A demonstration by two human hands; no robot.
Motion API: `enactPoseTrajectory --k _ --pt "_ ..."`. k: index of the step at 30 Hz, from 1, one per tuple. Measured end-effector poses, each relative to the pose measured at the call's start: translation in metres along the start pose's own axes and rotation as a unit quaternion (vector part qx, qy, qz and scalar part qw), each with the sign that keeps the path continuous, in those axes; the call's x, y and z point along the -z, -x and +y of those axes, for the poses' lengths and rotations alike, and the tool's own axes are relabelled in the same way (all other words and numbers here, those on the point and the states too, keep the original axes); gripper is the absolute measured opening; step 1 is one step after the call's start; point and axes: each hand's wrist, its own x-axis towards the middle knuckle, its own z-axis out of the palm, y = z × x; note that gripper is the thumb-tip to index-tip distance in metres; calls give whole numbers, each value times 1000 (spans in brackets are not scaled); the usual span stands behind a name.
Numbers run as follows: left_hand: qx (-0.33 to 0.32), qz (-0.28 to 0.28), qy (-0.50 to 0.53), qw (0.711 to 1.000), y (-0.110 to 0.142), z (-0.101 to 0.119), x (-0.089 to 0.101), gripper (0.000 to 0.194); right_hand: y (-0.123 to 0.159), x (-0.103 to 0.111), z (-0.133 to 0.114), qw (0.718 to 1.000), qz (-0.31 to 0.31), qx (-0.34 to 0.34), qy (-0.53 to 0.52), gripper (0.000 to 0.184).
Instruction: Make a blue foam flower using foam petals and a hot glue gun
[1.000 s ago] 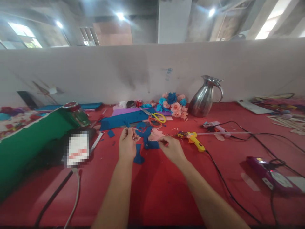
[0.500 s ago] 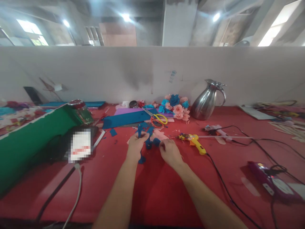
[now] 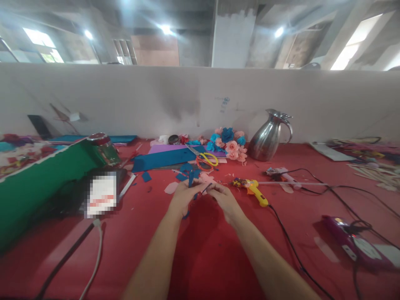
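Note:
My left hand point(image 3: 183, 196) is closed on a blue paper strip point(image 3: 191, 178), whose upper end sticks up past the fingers and whose lower part hangs below them. My right hand point(image 3: 224, 201) faces it, thumb and fingers pinched on the edge of a dark blue paper piece point(image 3: 206, 188). Fingers partly hide how the two blue parts join. Just beyond my hands lie loose blue scraps point(image 3: 186, 168) and pink paper petals point(image 3: 171, 188). Scissors point(image 3: 208, 158) with yellow and orange handles rest on blue sheets point(image 3: 162, 160) behind them.
To the right lie a yellow glue gun point(image 3: 258, 195) with its cord, a pinkish glue gun point(image 3: 289, 178) and a purple power strip point(image 3: 356, 243). Pink and blue paper flowers point(image 3: 231, 146) stand beside a steel jug point(image 3: 265, 139). A green box point(image 3: 46, 187) and a jar point(image 3: 104, 149) are left.
My hands have come closer together. The blue piece at my right fingers has turned and now shows as a thin edge between both hands. The view has shifted slightly.

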Motion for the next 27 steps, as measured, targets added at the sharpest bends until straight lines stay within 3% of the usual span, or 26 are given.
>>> enactPoseTrajectory --k 7,10,13,16,20,27 --pt "-37 39 -49 997 -7 -9 7 9 -5 4 3 998 15 35 58 12" --pt "-68 64 -90 992 -13 -16 12 7 -9 12 7 983 61 63 164 11" --pt "-77 90 -184 976 -20 -27 17 9 -8 14 11 926 82 82 358 22" --pt "-82 71 -250 962 -26 -39 20 18 -1 9 13 864 66 70 495 39" --pt "-92 69 -304 946 -30 -46 20 17 4 3 13 825 39 40 563 23" --pt "-91 76 -218 969 -27 -39 17 20 2 8 9 842 55 61 533 12"
